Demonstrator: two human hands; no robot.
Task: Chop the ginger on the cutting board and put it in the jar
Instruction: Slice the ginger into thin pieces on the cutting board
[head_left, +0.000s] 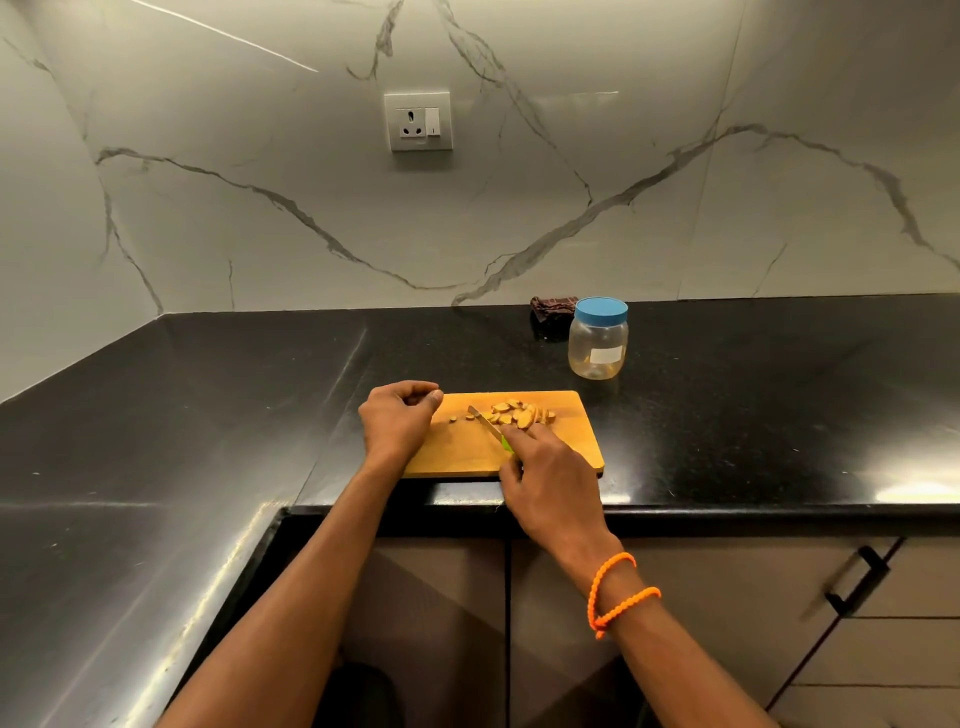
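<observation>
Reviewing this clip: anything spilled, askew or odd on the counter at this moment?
Nothing spilled. Ginger slices stay on the cutting board, which overhangs the countertop's front edge slightly. The jar still has its blue lid on, so it must be opened before filling. The right hand holds the knife.

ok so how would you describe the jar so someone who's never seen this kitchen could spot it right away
Start at the black countertop under the marble wall, then find the wooden cutting board near its front edge. The jar stands behind the board's far right corner, in front of a dark folded cloth. It is the only clear container, with a blue lid and a white label.
</observation>
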